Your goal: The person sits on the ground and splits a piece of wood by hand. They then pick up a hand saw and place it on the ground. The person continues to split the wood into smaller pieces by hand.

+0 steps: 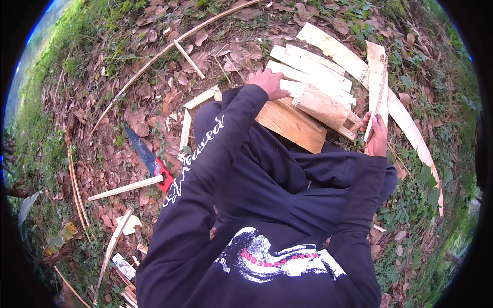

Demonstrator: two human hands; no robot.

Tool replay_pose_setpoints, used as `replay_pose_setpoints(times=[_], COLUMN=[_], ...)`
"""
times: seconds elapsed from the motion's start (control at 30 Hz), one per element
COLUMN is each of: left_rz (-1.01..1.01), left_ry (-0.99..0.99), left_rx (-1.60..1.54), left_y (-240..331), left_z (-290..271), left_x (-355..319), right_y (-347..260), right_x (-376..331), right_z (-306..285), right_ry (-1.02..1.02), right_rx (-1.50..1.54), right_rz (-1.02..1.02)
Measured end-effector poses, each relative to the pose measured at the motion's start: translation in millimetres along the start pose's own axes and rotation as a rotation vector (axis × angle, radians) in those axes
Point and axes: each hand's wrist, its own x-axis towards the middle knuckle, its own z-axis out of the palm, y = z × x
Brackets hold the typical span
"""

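Note:
In front of my crossed legs lies a squared wooden block (pixel 323 107) with a notch cut in its near right end. My left hand (pixel 269 84) is at its far left end, fingers bent against the wood. Below the block, a brown wooden board (pixel 291 124) leans at my lap. At the right, my right hand (pixel 377 135) is closed around the lower end of a narrow wooden strip (pixel 382 90). A pale tapered board (pixel 375 53) lies along that strip, its lower end also at the hand. Some of the fingers are hidden behind the wood.
Several pale boards (pixel 309 64) lie beyond the block, and a long curved plank (pixel 411 120) runs down the right. A handsaw (pixel 144 152) with a red handle lies at my left, beside a pointed stick (pixel 126 188). Dry leaves, grass and long thin strips (pixel 149 60) cover the ground.

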Motion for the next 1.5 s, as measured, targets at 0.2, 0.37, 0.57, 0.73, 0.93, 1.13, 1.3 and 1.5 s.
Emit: replay_pose_setpoints(times=[0.2, 0.37, 0.57, 0.73, 0.93, 1.13, 1.3, 1.5], left_rz=[0.185, 0.256, 0.482, 0.604, 0.686, 0.684, 0.624, 0.593], left_ry=[-0.588, -0.386, 0.120, 0.401, 0.628, 0.617, 0.585, 0.531], left_rx=[-0.034, -0.162, 0.012, -0.145, -0.179, -0.205, -0.218, -0.165], left_y=[-33, -5, 51, 61, 69, 69, 66, 62], left_z=[39, -11, -103, -106, -16, 5, 2, -5], left_x=[53, 14, -49, -30, 12, 12, 12, 16], right_y=[18, -2, -33, -68, -59, -16, -20, -20], right_x=[-20, -18, -36, -45, -16, -2, 4, 9], right_z=[-9, 13, 31, 42, 49, 53, 58, 54], right_ry=[0.009, 0.014, 0.154, 0.285, 0.223, 0.108, 0.079, 0.026], right_rx=[-0.199, -0.135, -0.112, -0.423, -1.250, -1.371, -1.319, -1.328], right_rz=[0.029, -0.119, -0.309, -0.462, -0.735, -0.668, -0.661, -0.676])
